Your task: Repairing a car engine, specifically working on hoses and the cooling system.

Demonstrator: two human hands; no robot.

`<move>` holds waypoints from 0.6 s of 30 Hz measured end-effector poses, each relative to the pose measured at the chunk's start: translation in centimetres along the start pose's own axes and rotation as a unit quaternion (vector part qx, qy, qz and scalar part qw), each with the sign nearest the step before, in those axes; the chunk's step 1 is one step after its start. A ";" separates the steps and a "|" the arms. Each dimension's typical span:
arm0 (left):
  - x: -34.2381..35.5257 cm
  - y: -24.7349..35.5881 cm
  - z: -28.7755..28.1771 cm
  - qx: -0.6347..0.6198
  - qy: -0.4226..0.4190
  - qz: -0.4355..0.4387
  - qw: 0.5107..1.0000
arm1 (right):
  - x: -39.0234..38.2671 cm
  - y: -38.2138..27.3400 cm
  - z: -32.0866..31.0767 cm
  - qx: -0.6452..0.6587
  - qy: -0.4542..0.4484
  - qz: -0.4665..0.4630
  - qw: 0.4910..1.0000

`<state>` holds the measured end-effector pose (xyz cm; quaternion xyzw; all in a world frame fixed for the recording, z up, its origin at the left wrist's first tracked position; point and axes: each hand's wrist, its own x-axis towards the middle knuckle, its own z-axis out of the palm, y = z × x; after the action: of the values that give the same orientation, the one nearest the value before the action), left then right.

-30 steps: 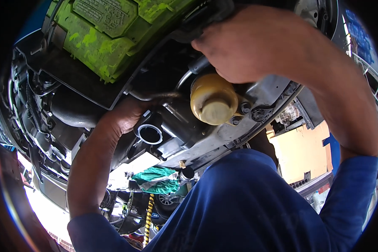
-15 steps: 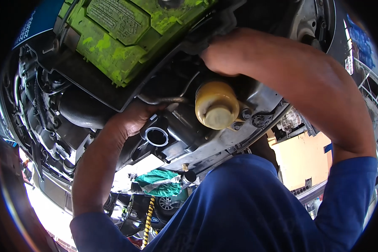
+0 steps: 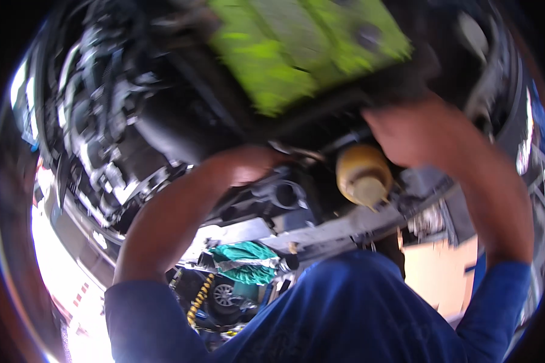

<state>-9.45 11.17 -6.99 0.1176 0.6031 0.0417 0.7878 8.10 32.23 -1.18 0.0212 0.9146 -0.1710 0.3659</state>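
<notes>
Both arms reach into a car's engine bay. My left hand [image 3: 253,166] is in front of the battery, its fingers lost among dark parts near a thin metal pipe [image 3: 306,153]. Under that hand is the dark round opening [image 3: 286,195] of a black part. My right hand [image 3: 409,132] is beside a yellowed plastic reservoir [image 3: 364,175] with a pale cap, its fingers blurred and partly hidden below the battery's tray. The lime-green battery [image 3: 297,57] lies above and between both hands. Whether either hand grips anything is too smeared to see.
A black hose [image 3: 175,136] and engine parts crowd the left side. A metal crossmember [image 3: 327,236] runs across the near edge. Beyond it hang a green cloth [image 3: 245,261] and a yellow-black striped strip [image 3: 201,299]. A car wheel [image 3: 224,295] shows farther down.
The whole view has swung, so the battery, reservoir and both hands appear farther right, with the hands and reservoir also lower. The picture is blurrier. Both hands stay among the same parts.
</notes>
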 end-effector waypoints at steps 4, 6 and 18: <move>-0.3 -0.5 -0.2 0.242 0.002 0.141 0.960 | 1.1 -1.4 -1.3 0.032 -0.032 0.095 0.994; -0.4 -0.4 0.0 0.141 0.007 0.102 0.985 | 3.9 -1.5 -0.8 0.082 -0.013 0.078 0.993; 0.2 -1.1 0.0 0.047 -0.012 0.097 0.994 | 0.9 0.1 2.8 0.003 0.000 0.117 0.993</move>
<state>-9.48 10.15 -7.39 0.2124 0.5804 0.0881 0.7812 9.29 31.35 -3.70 0.1289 0.9051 -0.1304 0.3836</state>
